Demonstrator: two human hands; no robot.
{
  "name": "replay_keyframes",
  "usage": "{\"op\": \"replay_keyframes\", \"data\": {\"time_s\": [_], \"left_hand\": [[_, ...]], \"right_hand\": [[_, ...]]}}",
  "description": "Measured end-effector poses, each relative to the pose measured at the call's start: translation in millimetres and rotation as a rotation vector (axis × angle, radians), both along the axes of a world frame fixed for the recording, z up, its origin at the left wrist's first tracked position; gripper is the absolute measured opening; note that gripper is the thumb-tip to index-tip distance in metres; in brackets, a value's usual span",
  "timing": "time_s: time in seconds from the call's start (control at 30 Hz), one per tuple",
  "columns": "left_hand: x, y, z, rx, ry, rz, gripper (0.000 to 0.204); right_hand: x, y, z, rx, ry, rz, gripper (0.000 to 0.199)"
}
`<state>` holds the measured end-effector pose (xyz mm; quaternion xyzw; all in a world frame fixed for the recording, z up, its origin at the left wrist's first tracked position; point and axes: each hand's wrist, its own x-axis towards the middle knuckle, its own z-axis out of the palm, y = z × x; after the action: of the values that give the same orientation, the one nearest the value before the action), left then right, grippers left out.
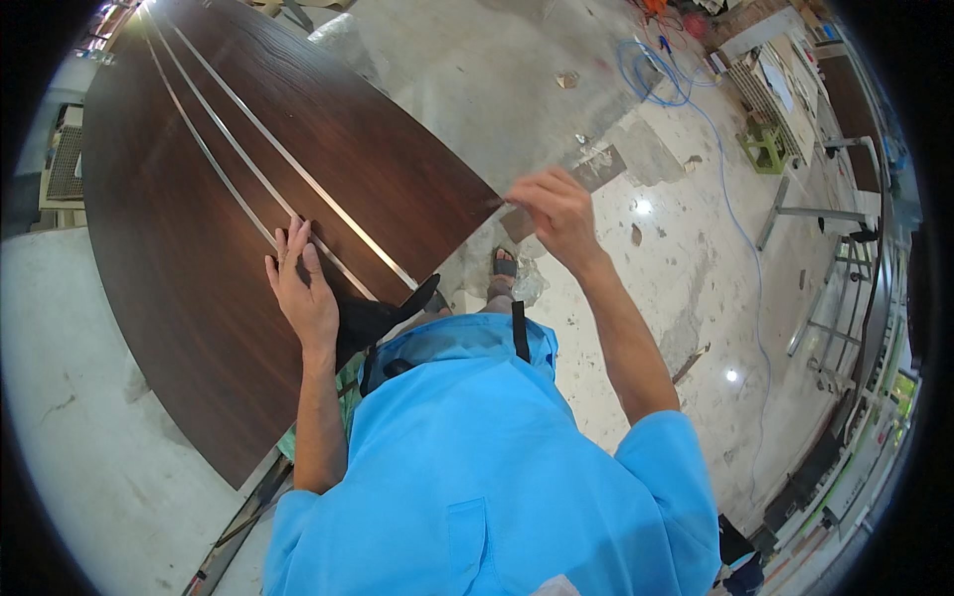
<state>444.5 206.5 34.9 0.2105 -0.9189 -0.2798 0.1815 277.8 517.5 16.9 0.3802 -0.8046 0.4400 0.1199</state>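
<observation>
A large dark brown wood-grain panel (199,328) lies in front of me, with three thin shiny metallic strips (298,171) running along its length. My left hand (308,293) rests on the panel with its fingers stretched out across the strips near their near ends. My right hand (561,214) is at the panel's right corner, thumb and fingers pinched together. What that pinch holds, if anything, is too small to make out. A black cloth-like thing (373,320) sits at the panel's near edge, between the panel and my body.
Scraps and stains mark the pale floor (636,308) to the right. Across it winds a blue hose (730,194). A green plastic stool (762,146) and metal stands (820,214) are at the far right. My sandalled foot (505,263) shows below the panel's corner.
</observation>
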Motion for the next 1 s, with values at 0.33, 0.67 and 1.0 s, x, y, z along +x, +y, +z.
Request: {"op": "replay_keyframes", "data": {"time_s": [0.33,0.67,1.0], "left_hand": [[-2,2,3,-0.006,-0.019,0.021,0.048],[-3,5,5,-0.025,-0.050,0.052,0.048],[-3,6,6,-0.024,-0.052,0.050,0.049]], "right_hand": [[0,9,0,0.005,0.175,0.043,0.029],[13,17,4,0.205,0.200,0.112,0.034],[61,-18,-2,-0.085,-0.244,-0.036,0.010]]}}
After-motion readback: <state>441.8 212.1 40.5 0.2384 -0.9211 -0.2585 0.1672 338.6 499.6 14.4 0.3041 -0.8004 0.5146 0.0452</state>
